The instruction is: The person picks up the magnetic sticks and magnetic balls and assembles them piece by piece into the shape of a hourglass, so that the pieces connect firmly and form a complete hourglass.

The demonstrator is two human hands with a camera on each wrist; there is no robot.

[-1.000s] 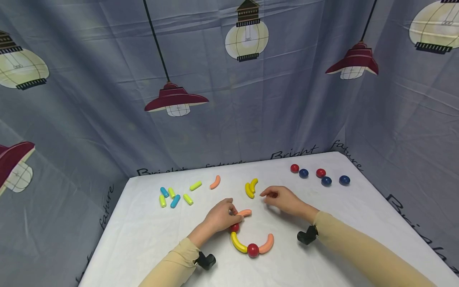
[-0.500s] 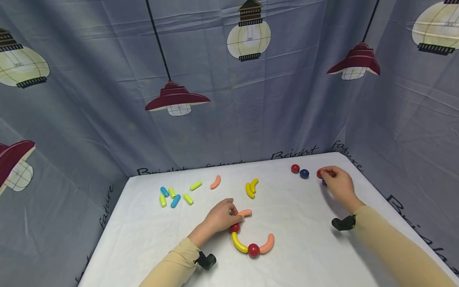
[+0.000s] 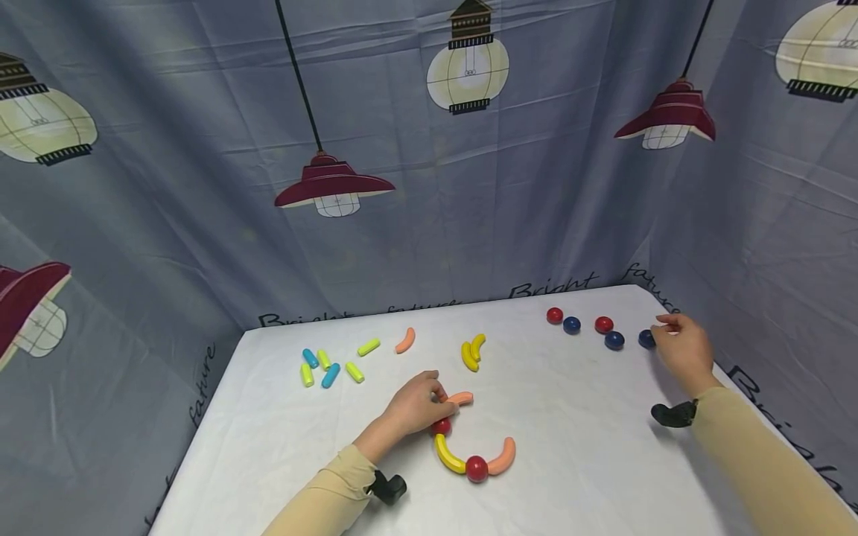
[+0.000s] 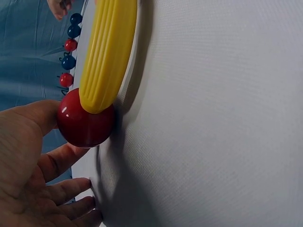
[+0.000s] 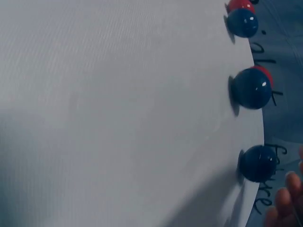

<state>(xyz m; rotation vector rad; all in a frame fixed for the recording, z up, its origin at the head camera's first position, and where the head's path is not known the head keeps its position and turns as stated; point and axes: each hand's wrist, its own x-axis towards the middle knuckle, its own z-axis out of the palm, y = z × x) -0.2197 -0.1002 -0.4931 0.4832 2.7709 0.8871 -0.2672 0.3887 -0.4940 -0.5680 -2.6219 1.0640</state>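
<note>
My left hand [image 3: 415, 402] holds a glossy red ball [image 4: 85, 120] between thumb and index finger; its other fingers spread loosely. That ball touches the end of a ribbed yellow banana-shaped piece [image 3: 447, 455]. A second red ball [image 3: 477, 469] follows, then a pink curved piece [image 3: 503, 456], making an open ring. Another pink curved piece [image 3: 461, 398] sticks out past my left thumb, its near end hidden. Far right, my right hand [image 3: 684, 353] reaches to a dark blue ball [image 3: 646, 339]. In the right wrist view its fingertips stand beside this blue ball [image 5: 258, 163].
More balls lie at the back right, among them a red ball [image 3: 604, 324] and a blue ball [image 3: 614, 341]. Two yellow curved pieces [image 3: 471, 353] and a pink one [image 3: 405, 341] lie at the back. Several green and blue sticks [image 3: 331, 375] are on the left. Patterned cloth [image 3: 429, 253] surrounds the white table.
My right hand has moved from near the yellow pieces, over the right-hand red ball, to the rightmost blue ball. The left hand has stayed in place.
</note>
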